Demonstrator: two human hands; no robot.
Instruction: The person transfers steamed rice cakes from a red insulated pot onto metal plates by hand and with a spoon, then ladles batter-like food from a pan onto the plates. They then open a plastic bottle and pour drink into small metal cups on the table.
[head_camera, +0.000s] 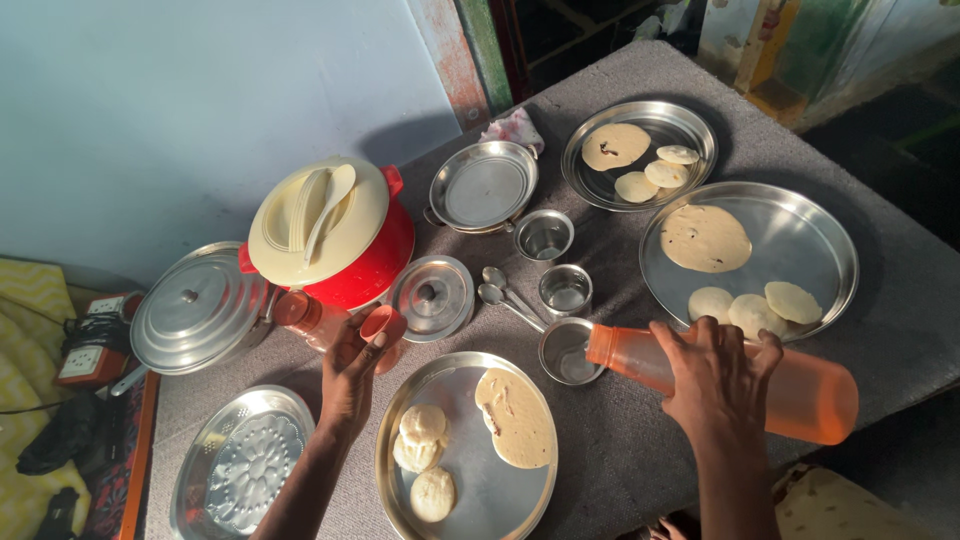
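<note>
My right hand (718, 372) grips an orange plastic bottle (810, 392) tipped on its side, its open mouth over a small steel cup (565, 350). My left hand (352, 368) holds the bottle's orange cap (385, 324) just above a steel plate (470, 478) with a flatbread and three small white cakes. Two more steel cups (565, 289) (544, 236) stand behind the first, with two spoons (500, 292) beside them.
Two other steel plates (810, 245) (690, 125) with flatbreads and cakes sit at the right and back. A red casserole (375, 262) with cream lid, a lidded steel pot (200, 310), small lidded pots (484, 186) (433, 297), a perforated tray (240, 468), wall sockets (85, 360).
</note>
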